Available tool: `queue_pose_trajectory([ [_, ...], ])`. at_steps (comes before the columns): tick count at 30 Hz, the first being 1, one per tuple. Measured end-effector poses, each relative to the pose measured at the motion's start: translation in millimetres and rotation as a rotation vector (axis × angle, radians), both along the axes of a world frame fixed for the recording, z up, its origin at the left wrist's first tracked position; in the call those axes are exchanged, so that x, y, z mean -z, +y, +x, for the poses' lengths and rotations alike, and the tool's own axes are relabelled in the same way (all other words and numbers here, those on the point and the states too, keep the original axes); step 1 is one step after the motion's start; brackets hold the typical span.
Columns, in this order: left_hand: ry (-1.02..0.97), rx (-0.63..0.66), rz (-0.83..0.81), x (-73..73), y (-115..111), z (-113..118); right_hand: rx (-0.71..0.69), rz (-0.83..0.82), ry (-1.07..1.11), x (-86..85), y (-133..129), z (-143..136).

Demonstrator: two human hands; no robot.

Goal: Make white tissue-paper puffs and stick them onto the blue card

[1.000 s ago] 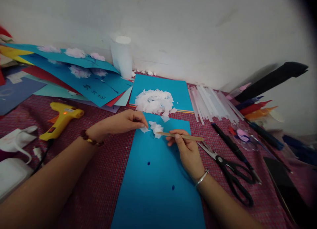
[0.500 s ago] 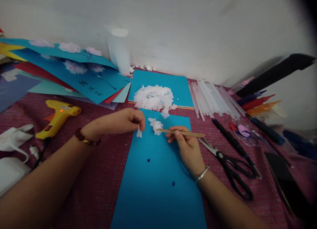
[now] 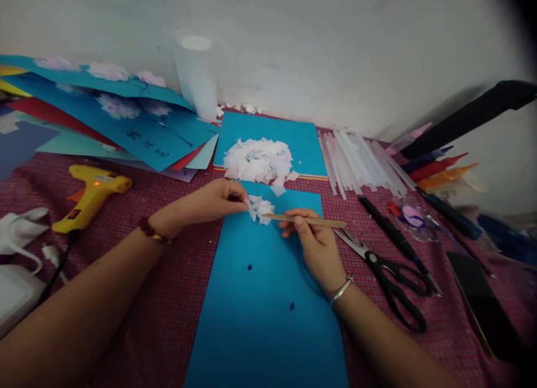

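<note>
My left hand pinches a small piece of white tissue paper at the left edge of a ruffled white paper cluster. That cluster sits near the top of a long blue sheet, which also bears dark blue dots. Between the fingers and thumb of my right hand is a flat wooden stick, its tip touching the cluster's right side. Beyond both hands, a pile of white paper pieces covers the front of a stack of blue paper.
To the left lie a yellow glue gun and blue cards with pale flowers. A white roll stands by the wall. On the right are glue sticks, scissors, a black pen and a phone.
My left hand has moved right, bringing its white paper piece against the cluster. My right hand keeps the stick at the cluster. The whole view has shifted slightly.
</note>
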State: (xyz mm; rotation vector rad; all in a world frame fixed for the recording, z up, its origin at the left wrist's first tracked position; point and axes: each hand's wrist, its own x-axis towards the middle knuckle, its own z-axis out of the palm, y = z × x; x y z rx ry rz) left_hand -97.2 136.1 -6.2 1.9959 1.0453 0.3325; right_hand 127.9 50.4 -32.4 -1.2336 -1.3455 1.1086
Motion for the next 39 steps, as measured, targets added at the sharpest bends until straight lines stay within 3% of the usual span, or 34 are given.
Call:
queue_pose_trajectory([
  [6,0.141,0.173,0.007,-11.6,4.2,-15.1,-0.008,-0.004,0.0,-0.5,-0.3,0.1],
  [15,0.328,0.076,0.441,-0.3,-10.4,18.8,0.0,0.009,-0.022,0.4,0.3,-0.3],
  [23,0.344,0.092,0.548,4.9,-10.5,20.6,0.076,0.155,-0.012,-4.1,-12.3,-3.7],
  [31,0.285,0.078,0.581,15.5,-7.6,16.8,-0.126,0.29,-0.363,-7.7,-11.9,-16.8],
  [39,0.227,0.048,0.547,12.8,-10.0,12.3,-0.214,0.401,-0.604,-11.0,-9.8,-19.2],
])
